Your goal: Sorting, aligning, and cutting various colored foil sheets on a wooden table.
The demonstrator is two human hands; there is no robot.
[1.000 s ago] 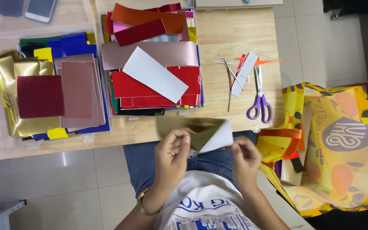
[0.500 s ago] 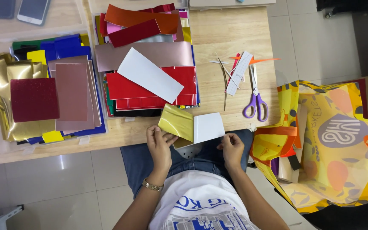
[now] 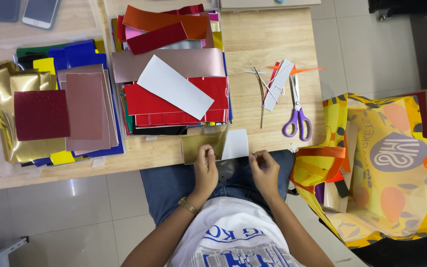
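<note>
A folded sheet of paper, gold on one side (image 3: 201, 144) and white on the other (image 3: 235, 144), lies over the table's front edge above my lap. My left hand (image 3: 205, 168) pinches the bottom edge of the gold half. My right hand (image 3: 264, 169) pinches the lower right edge of the sheet, fingers closed on it. Both hands hover over my jeans.
Stacks of coloured paper (image 3: 174, 89) and gold and maroon sheets (image 3: 50, 113) cover the wooden table (image 3: 268, 34). Purple scissors (image 3: 297, 116) and paper scraps (image 3: 275, 81) lie to the right. Two phones (image 3: 25, 10) sit top left. A yellow patterned bag (image 3: 386, 163) stands at right.
The sheet has been lowered and flattened against the table edge. Both hands have moved down to its bottom edge, and the fold now shows gold and white halves side by side.
</note>
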